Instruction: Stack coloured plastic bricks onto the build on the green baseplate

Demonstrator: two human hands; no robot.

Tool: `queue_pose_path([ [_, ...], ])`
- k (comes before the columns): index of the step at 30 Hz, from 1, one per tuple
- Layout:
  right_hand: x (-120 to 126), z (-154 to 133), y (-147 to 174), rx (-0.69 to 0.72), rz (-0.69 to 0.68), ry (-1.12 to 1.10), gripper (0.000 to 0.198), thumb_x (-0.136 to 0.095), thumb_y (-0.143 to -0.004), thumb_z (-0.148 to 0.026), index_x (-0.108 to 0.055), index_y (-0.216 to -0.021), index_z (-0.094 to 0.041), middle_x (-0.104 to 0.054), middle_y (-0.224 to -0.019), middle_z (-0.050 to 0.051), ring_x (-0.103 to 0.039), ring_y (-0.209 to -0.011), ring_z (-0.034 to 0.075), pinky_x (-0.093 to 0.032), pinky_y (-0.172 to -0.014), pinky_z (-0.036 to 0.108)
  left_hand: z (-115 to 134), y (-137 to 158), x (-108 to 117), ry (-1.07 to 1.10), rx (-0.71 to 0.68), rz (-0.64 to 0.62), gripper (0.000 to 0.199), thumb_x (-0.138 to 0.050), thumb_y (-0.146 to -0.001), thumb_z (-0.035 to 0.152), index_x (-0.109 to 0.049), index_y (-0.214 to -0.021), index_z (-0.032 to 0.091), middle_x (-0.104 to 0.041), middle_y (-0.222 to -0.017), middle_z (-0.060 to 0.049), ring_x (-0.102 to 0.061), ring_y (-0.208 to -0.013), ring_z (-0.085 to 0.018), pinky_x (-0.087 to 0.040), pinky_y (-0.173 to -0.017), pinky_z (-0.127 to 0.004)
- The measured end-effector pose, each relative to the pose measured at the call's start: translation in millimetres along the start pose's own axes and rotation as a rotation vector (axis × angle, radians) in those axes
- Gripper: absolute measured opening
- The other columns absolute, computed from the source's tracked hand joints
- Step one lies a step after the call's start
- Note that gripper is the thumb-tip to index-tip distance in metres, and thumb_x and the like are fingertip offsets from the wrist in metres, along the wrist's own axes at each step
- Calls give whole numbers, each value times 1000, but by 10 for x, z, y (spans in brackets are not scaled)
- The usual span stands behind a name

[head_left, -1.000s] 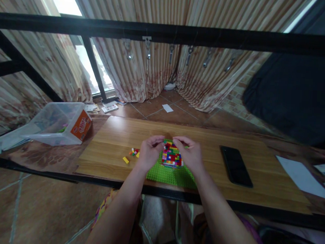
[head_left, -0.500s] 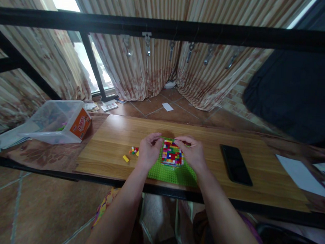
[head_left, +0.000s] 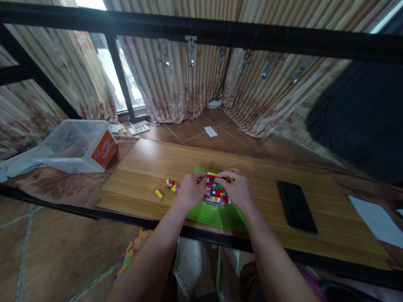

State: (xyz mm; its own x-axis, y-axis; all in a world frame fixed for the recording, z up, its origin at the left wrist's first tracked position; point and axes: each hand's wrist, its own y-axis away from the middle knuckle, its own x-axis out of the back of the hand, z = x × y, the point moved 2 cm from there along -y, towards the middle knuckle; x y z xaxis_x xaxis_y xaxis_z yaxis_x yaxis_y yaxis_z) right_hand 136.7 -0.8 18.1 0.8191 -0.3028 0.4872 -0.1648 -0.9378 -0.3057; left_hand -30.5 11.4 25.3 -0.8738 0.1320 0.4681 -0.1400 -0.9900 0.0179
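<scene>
A block of many-coloured toy bricks (head_left: 216, 193) is built up on a green studded baseplate (head_left: 215, 217). My left hand (head_left: 191, 191) lies along the block's left side, thumb and fingers bent with a small gap between them. Over the upper right part of the block, my right hand (head_left: 237, 189) has thumb and forefinger pinched together; whatever they hold is too small to make out. Left of my left hand are several loose bricks (head_left: 169, 184), with a yellow brick (head_left: 158, 193) a little apart from them.
A black phone (head_left: 297, 206) lies on the wooden board (head_left: 127, 183) to the right. Beyond it is white paper (head_left: 377, 221). At the left stands a clear plastic bin (head_left: 77, 151) with an orange label. A dark metal bar (head_left: 205, 30) with hanging hooks crosses in front of the curtains.
The view has shifted slightly. My left hand's fingers have drawn lower beside the block, uncovering the baseplate's far left corner and more loose bricks. My right fingertips stay over the block.
</scene>
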Motion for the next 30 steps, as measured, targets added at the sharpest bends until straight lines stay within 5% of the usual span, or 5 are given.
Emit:
queue_pose_path([
  [6,-16,-11,-19,-26,31,-1,11,-74,-71,-35,-75,-73,-24,-72,-83,3,-65,-84,22,-49,-83,39,34,27,7,-20,-4,-44,31,-53,-87,13,-77,-107,14,-79,-92,-9,-70,-78,-20,-51,-71,-28],
  [17,-100,153,-54,-359,-142,-320,33,-78,-61,-43,-79,-86,-21,-79,-87,6,-71,-79,23,-54,-77,38,78,62,8,-53,-62,-43,34,-51,-85,9,-79,-102,18,-79,-91,-7,-71,-79,-19,-51,-71,-26],
  [30,-96,138,-69,-372,-165,-345,33,-83,-57,-44,-79,-81,-21,-79,-81,5,-71,-75,22,-54,-76,35,28,59,-20,-61,-107,-38,37,-47,-86,8,-79,-100,19,-79,-95,-7,-71,-84,-19,-53,-77,-27],
])
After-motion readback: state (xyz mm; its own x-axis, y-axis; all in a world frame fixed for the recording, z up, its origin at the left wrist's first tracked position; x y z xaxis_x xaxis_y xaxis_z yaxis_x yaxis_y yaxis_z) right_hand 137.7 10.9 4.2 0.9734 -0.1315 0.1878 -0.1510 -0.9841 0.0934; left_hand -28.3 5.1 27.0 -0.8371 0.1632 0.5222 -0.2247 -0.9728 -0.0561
